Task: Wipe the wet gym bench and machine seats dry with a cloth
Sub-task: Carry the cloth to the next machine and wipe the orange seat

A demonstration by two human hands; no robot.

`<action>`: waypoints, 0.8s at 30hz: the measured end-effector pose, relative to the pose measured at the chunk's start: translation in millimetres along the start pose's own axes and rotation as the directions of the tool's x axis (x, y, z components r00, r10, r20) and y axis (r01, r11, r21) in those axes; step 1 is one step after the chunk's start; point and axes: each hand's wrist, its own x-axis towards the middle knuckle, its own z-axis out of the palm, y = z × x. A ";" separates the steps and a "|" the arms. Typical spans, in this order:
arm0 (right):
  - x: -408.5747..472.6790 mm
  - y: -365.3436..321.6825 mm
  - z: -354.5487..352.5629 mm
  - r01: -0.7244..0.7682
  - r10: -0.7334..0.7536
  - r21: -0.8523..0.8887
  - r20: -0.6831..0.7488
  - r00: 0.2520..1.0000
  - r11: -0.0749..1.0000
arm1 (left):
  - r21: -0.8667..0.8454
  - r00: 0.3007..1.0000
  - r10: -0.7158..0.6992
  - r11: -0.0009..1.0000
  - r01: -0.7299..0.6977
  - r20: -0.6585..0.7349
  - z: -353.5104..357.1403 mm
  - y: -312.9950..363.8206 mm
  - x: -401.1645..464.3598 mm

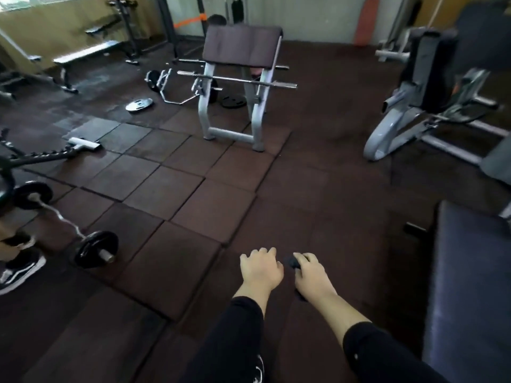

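Observation:
Low in the middle of the view, my right hand (311,273) grips a small dark cloth (292,262), which pokes out past the fingers. Just to its left my left hand (261,268) hangs with loosely curled fingers and holds nothing. A dark padded bench (470,286) runs along the right edge, close to my right arm. Ahead stands a preacher curl bench with a dark pad (242,47) on a grey frame. At the far right is a grey machine with a black padded seat (431,64).
A barbell (237,80) lies across the curl bench rack. An EZ bar with plates (69,222) and another person's shoe (20,272) are at the left. A loose plate (139,104) lies on the rubber tile floor (193,211). A flat bench (88,52) stands far left.

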 end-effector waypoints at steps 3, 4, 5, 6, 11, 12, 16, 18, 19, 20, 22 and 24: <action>37.9 -3.3 -15.9 -0.062 0.065 0.042 -0.059 0.996 0.997 | 0.037 0.997 0.073 0.997 -0.074 0.016 -21.9 3.1 49.2; 48.8 -3.7 -22.0 -0.089 0.094 0.065 -0.073 0.993 0.994 | 0.050 0.995 0.094 0.994 -0.096 0.032 -27.8 6.6 64.6; 60.4 -3.0 -28.2 -0.110 0.117 0.087 -0.085 0.989 0.990 | 0.062 0.992 0.121 0.990 -0.123 0.037 -33.2 11.1 80.0; 72.8 -0.5 -34.3 -0.123 0.132 0.098 -0.096 0.987 0.988 | 0.073 0.988 0.149 0.986 -0.152 0.037 -38.5 16.6 96.0; 148.3 22.7 -69.9 -0.202 0.220 0.131 -0.142 0.965 0.971 | 0.111 0.963 0.260 0.957 -0.267 0.072 -63.6 56.6 187.0; 167.5 29.4 -78.9 -0.209 0.228 0.134 -0.146 0.963 0.969 | 0.116 0.959 0.272 0.953 -0.280 0.079 -68.9 66.5 208.6; 250.8 60.1 -126.5 -0.223 0.245 0.133 -0.183 0.952 0.966 | 0.122 0.947 0.311 0.940 -0.320 0.086 -96.9 110.5 297.3; 290.4 74.3 -152.7 -0.227 0.250 0.131 -0.208 0.945 0.965 | 0.117 0.942 0.323 0.936 -0.333 0.094 -113.2 130.8 335.7; 308.2 80.0 -165.1 -0.230 0.257 0.141 -0.218 0.942 0.963 | 0.117 0.941 0.325 0.935 -0.335 0.096 -120.8 139.5 353.1; 325.9 85.4 -176.7 -0.230 0.260 0.151 -0.223 0.939 0.961 | 0.116 0.940 0.329 0.934 -0.338 0.091 -127.9 147.2 370.1; 360.5 94.4 -198.3 -0.232 0.262 0.153 -0.219 0.940 0.961 | 0.104 0.939 0.335 0.934 -0.342 0.080 -142.9 161.5 403.9; 393.9 101.3 -216.4 -0.248 0.276 0.151 -0.210 0.938 0.957 | 0.081 0.937 0.339 0.935 -0.345 0.078 -157.8 173.4 436.0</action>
